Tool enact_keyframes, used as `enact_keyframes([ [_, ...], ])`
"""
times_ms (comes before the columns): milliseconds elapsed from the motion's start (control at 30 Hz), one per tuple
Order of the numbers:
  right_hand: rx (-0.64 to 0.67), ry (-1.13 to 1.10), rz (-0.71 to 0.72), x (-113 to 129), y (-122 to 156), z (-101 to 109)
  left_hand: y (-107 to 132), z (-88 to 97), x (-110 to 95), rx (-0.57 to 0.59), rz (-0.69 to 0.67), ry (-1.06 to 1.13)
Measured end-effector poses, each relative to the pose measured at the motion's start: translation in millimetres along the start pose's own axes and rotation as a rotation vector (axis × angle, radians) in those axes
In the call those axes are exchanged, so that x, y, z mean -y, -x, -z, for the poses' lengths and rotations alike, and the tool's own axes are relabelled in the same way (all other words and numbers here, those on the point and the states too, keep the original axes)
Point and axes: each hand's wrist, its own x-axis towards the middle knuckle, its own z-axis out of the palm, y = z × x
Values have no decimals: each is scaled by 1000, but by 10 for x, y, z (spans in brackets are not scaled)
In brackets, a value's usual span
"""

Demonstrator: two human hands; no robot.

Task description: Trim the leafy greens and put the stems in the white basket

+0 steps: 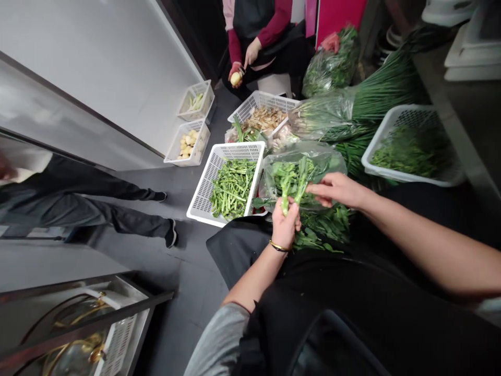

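Observation:
Low over my lap, my left hand (285,222) is closed around the lower ends of two leafy green stalks (301,180), their leaves pointing away from me. My right hand (336,189) comes in from the right, its fingers curled and pinched at the side of the right-hand stalk. Behind the stalks lies a clear plastic bag (332,156) with more leafy greens. Loose leaves (323,230) lie below my hands, against my dark apron. Just left stands a white basket (203,201) with cut green stems (235,185) in it.
Across from me, a seated person (254,49) holds a peeled potato (236,79). Baskets of potatoes (188,143) and peelings (268,119) stand ahead. Bundled scallions (387,89) and a basket of greens (410,151) are right. Another person's legs (117,209) are left, above a metal rack (144,303).

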Motion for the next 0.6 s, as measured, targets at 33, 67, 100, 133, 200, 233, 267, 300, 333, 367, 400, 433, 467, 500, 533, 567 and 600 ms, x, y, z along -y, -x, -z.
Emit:
enact_keyframes([
  [33,-39,-28,-29,4,-65,17,15,-12,17,19,7,-13],
  [67,-123,-3,-24,10,-113,3,30,-28,30,21,17,-8],
  [100,-243,78,14,16,-138,-38,43,-45,38,6,30,14],
  [133,-373,209,80,20,-137,-96,53,-62,43,-20,46,45],
  [200,-553,543,267,14,-55,-228,62,-89,46,-64,90,98],
  [233,-568,696,376,4,15,-284,57,-96,46,-78,108,112],
  [267,-527,808,484,-7,94,-327,46,-100,45,-91,119,122],
  [300,-436,872,585,-17,172,-353,28,-100,43,-107,121,130],
  [333,-327,887,666,-25,238,-360,6,-96,42,-125,120,134],
  [367,-244,862,703,-27,284,-347,-16,-89,43,-144,117,132],
  [400,-200,808,673,-23,302,-315,-36,-80,47,-158,109,124],
  [433,-202,734,575,-13,291,-265,-50,-68,54,-163,97,108],
  [467,-238,648,427,0,249,-203,-56,-54,63,-156,80,79],
  [500,-282,554,260,15,180,-134,-53,-37,75,-140,53,34],
  [533,-308,453,113,26,93,-68,-43,-15,87,-117,19,-25],
  [567,-305,352,9,32,-4,-11,-27,9,96,-91,-16,-93],
  [600,-279,259,-54,30,-103,29,-9,36,102,-69,-47,-164],
])
